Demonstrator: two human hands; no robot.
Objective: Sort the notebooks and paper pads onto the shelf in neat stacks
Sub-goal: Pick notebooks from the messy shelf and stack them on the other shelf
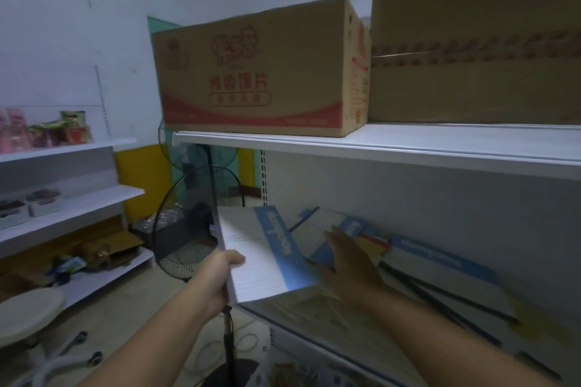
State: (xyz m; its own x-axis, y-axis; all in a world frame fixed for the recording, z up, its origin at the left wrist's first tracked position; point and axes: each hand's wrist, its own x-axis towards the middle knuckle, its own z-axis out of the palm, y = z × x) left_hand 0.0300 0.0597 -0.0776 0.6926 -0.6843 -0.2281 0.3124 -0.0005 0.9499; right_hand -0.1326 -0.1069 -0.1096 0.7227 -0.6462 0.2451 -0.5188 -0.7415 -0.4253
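Head view: the left hand (220, 273) grips a blue-edged paper pad (264, 256) by its near edge, at the shelf's (283, 328) end. The right hand (349, 261), fingers straight, reaches over the scattered pads (440, 264). It is best to square those first, then lay the held pad flush on top.

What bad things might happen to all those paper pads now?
1. The left hand holds the blue-striped pad by one edge only. It hangs partly past the shelf's end, above the fan, so it might slip and drop.
2. The pads on the shelf lie crooked and overlapping. The open right hand could nudge some over the front edge.
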